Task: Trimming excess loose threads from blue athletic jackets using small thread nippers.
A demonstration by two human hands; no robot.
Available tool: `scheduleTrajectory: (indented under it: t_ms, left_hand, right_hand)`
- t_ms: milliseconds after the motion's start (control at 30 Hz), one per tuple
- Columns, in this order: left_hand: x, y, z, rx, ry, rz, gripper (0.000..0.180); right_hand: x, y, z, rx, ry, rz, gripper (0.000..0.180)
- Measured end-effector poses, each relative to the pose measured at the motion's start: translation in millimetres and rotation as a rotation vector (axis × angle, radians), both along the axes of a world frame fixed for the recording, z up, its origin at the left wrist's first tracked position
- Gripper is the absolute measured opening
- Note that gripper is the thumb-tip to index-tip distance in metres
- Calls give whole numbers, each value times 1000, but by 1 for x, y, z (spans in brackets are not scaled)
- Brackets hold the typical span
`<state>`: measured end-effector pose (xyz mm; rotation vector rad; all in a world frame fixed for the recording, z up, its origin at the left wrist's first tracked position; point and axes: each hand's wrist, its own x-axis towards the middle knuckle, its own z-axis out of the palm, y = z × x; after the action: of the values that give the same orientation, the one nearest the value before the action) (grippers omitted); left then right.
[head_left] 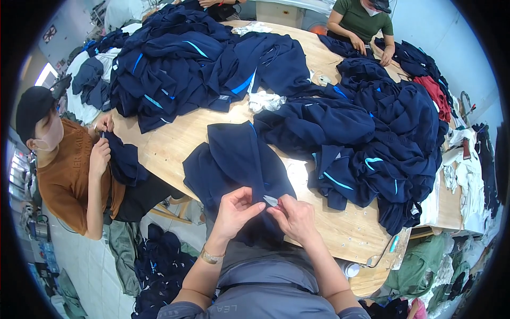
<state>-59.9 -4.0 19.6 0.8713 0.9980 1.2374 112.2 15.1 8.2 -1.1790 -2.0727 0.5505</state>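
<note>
A navy garment (232,154) lies over the table's near edge and hangs down in front of me. My left hand (236,212) is closed on its cloth, thumb and fingers pinched together. Whether a thread is also between those fingers is too small to tell. In my right hand (295,218) is a pair of thread snips (270,200), the pale pointed blades sticking out toward my left fingertips. The blades sit just over the cloth. My fingers hide the rest of the snips.
Large heaps of navy garments (175,69) with light-blue trim cover the wooden table (164,143) ahead and to the right. A white cloth bundle (265,101) lies between them. Co-workers handle navy cloth at left and far right. More garments (159,266) lie on the floor at left.
</note>
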Motion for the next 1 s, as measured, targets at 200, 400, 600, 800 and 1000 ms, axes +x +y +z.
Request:
scheduleTrajectory:
  t_ms: [200, 400, 600, 800, 1000]
  left_hand:
    - [0, -3, -1, -3, -19, -18, 15]
    - [0, -4, -5, 19, 2, -1, 16]
    - [2, -3, -7, 82, 35, 28, 18]
    - [2, -5, -14, 132, 78, 39, 19]
    - [2, -6, -14, 136, 126, 45, 18]
  right_hand:
    - [-2, 2, 4, 44, -63, 17, 34]
    - [-1, 2, 1, 27, -30, 25, 32]
    - [1, 1, 5, -71, 28, -5, 31]
    - [-2, 1, 4, -65, 2, 6, 33]
    - [-2, 4, 5, -39, -10, 25, 33]
